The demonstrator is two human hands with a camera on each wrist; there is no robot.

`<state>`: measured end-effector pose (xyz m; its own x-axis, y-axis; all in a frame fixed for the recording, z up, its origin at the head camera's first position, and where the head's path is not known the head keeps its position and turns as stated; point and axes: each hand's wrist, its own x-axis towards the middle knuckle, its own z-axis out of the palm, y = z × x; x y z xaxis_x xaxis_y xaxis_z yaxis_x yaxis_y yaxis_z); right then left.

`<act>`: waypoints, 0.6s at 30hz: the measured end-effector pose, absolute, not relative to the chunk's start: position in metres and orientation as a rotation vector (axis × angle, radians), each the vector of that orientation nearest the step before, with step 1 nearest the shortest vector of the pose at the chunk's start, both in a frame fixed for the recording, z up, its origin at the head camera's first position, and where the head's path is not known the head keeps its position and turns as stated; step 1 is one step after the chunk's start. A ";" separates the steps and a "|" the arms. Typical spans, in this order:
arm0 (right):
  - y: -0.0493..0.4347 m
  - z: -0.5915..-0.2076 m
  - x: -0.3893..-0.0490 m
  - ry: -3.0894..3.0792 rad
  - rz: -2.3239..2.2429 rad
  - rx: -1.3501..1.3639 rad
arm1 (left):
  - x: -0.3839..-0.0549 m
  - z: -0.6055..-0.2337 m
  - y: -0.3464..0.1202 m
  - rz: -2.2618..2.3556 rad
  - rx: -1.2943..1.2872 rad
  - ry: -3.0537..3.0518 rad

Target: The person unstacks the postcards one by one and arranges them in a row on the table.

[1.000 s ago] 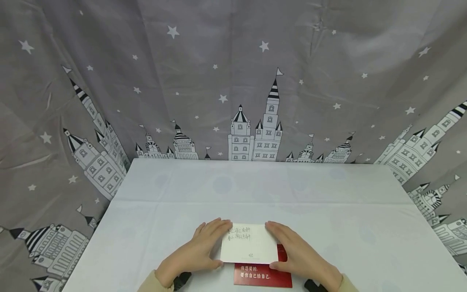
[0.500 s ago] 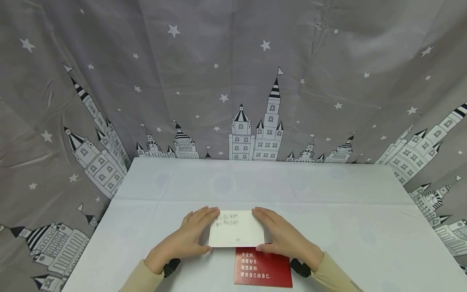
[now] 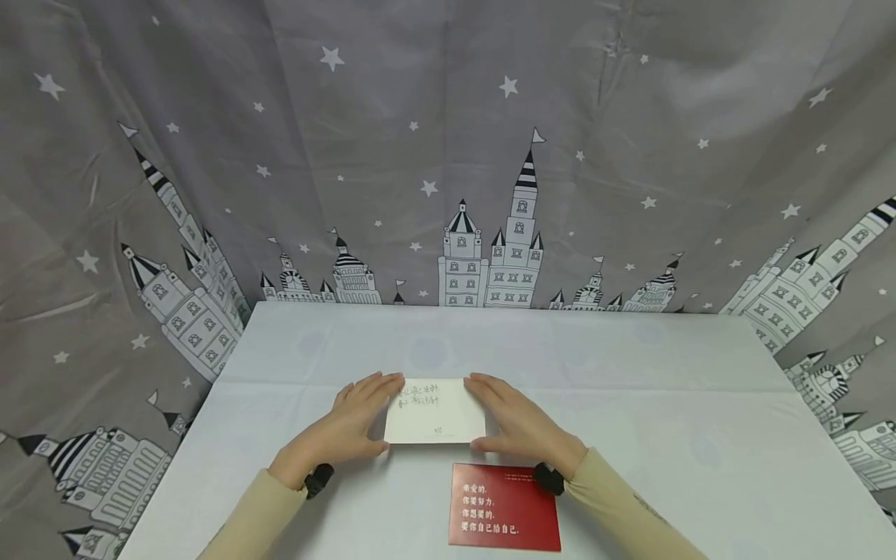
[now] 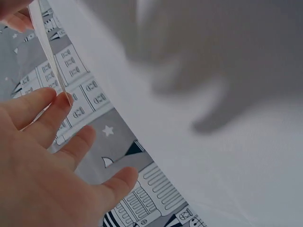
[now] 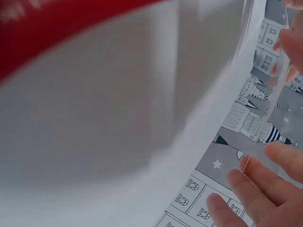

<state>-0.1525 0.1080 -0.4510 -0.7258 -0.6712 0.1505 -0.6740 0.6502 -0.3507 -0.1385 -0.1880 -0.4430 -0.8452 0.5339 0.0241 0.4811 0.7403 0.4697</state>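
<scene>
A cream card with two lines of handwriting is held above the table in the head view. My left hand grips its left edge, and my right hand grips the right edge, thumbs at the near corners and fingers at the far ones. Seen edge-on in the left wrist view, the card is thin and meets the fingertips. The right wrist view also shows the card edge-on beside the fingers. Below the right wrist lies a red card with white printed characters.
A white cloth covers the table. Behind and at both sides hangs a grey curtain printed with stars and castles. Black wrist straps show at both wrists. The red card fills a corner of the right wrist view.
Both hands have carried the cream card away from the body and to the left. The red card, earlier partly covered by it, now shows almost whole and has stayed in place.
</scene>
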 end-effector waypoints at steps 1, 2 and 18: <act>0.107 -0.451 -0.155 -2.844 0.607 1.167 | -0.141 -0.443 -0.189 0.715 0.822 2.825; 0.106 -0.451 -0.157 -2.843 0.606 1.171 | -0.143 -0.443 -0.190 0.715 0.814 2.826; 0.092 -0.449 -0.175 -2.870 0.601 1.174 | -0.157 -0.446 -0.200 0.687 0.808 2.866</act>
